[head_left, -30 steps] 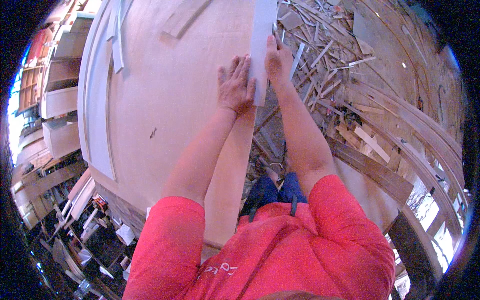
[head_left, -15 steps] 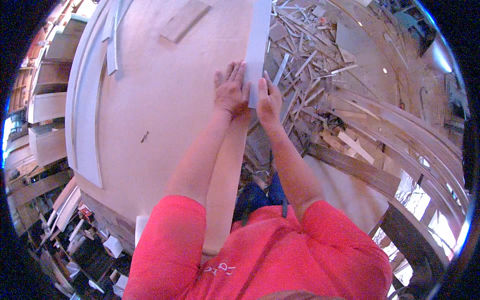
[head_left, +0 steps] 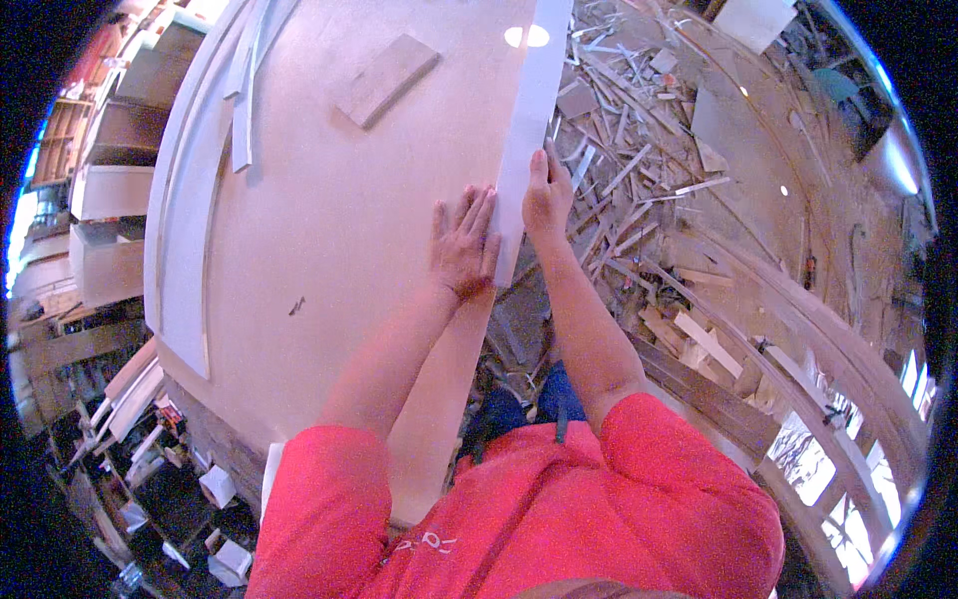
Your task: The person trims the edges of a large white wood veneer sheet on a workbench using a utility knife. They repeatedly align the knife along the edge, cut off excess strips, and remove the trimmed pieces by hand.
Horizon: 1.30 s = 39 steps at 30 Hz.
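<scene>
A long narrow white strip (head_left: 530, 105) lies along the right edge of a broad pale plywood board (head_left: 329, 220). My left hand (head_left: 464, 245) rests on the board against the strip's left side, fingers stretched out and slightly apart. Across from it, a little farther forward, my right hand (head_left: 546, 198) is closed on the strip's right edge with the thumb uppermost; its fingertips are partly hidden. A small loose wooden offcut (head_left: 389, 78) lies farther up the board, and long thin pieces (head_left: 242, 130) lie toward its left side.
Wooden offcuts (head_left: 629, 150) are heaped beyond the board's right edge. Long curved timbers (head_left: 788, 329) run along the right. Box-like wooden pieces (head_left: 110, 190) are stacked at the left, with assorted clutter (head_left: 180, 479) low at the left.
My right hand slid back along the strip toward me, then forward again. My left hand stays beside the strip's near end. The board's contents appear lower in view.
</scene>
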Motion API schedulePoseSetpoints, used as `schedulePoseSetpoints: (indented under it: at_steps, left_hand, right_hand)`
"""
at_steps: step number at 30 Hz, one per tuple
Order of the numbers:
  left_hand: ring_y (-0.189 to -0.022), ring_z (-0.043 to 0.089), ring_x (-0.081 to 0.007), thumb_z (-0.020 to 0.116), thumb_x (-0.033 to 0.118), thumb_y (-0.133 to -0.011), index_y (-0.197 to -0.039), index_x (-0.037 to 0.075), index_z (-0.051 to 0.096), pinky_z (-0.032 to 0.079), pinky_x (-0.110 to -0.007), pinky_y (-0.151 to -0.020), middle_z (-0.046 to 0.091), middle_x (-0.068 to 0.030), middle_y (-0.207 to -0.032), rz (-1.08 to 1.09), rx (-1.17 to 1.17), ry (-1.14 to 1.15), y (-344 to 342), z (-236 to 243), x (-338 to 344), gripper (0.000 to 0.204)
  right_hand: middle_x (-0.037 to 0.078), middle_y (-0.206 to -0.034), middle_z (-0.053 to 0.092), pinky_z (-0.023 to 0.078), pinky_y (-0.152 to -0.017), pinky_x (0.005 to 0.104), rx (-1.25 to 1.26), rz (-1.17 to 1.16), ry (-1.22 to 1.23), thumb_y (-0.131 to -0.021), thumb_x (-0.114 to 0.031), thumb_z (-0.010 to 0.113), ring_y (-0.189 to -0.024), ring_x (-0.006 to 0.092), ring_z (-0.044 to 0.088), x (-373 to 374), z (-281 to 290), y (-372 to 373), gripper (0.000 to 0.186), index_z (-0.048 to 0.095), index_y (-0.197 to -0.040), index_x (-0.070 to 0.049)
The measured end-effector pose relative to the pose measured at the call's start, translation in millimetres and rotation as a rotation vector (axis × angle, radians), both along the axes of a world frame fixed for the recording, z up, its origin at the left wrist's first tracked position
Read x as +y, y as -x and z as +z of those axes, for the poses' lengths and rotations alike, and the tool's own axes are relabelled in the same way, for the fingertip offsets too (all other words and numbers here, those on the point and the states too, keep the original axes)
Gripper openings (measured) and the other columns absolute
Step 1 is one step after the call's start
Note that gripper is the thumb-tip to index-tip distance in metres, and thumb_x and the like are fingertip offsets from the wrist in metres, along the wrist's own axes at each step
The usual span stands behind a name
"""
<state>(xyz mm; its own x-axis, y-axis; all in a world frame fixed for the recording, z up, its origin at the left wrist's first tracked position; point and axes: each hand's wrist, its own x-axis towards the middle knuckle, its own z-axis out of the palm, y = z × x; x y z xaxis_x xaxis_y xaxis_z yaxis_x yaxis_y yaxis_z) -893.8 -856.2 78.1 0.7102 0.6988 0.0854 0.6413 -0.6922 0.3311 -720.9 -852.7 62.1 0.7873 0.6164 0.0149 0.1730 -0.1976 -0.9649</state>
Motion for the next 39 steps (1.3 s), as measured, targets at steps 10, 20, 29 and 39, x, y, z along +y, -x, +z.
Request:
schedulePoseSetpoints:
  at_steps: [10, 20, 29, 39]
  left_hand:
    - [-0.156, 0.019, -0.0257, 0.045, 0.034, -0.099, -0.159, 0.006, 0.029, 0.001, -0.056, -0.125, 0.031, -0.0065, -0.166, -0.010, 0.024, 0.088, 9, 15, -8, 0.068]
    - [-0.156, 0.020, -0.0272, 0.046, 0.032, -0.097, -0.158, 0.005, 0.030, 0.001, -0.056, -0.125, 0.030, -0.0080, -0.166, -0.003, 0.033, 0.146, 6, 25, -6, 0.069]
    - [-0.156, 0.019, -0.0294, 0.046, 0.031, -0.097, -0.159, 0.006, 0.028, 0.001, -0.059, -0.124, 0.029, -0.0086, -0.167, -0.005, 0.022, 0.161, 6, 24, -6, 0.070]
    - [-0.156, 0.018, -0.0289, 0.048, 0.031, -0.096, -0.159, 0.004, 0.026, 0.001, -0.059, -0.124, 0.028, -0.0081, -0.167, -0.029, 0.056, 0.165, 7, 28, -6, 0.072]
  right_hand:
    - [0.015, -0.093, 0.060, 0.046, -0.084, 0.0351, 0.008, 0.024, 0.013, -0.106, -0.027, 0.052, -0.087, 0.0252, 0.056, 2, 1, -1, 0.047, 0.054, -0.142, 0.003]
    - [0.018, -0.100, 0.064, 0.046, -0.084, 0.0368, 0.006, 0.036, 0.010, -0.105, -0.025, 0.053, -0.088, 0.0269, 0.057, 24, 6, -22, 0.044, 0.057, -0.141, -0.001]
    - [0.021, -0.094, 0.069, 0.048, -0.080, 0.0452, 0.070, 0.037, -0.029, -0.103, -0.032, 0.054, -0.086, 0.0360, 0.062, 62, 11, -52, 0.038, 0.070, -0.115, 0.001]
    - [0.009, -0.094, 0.072, 0.048, -0.081, 0.0352, 0.106, 0.008, 0.028, -0.104, -0.032, 0.057, -0.085, 0.0179, 0.062, 98, -3, -83, 0.036, 0.070, -0.111, 0.001]
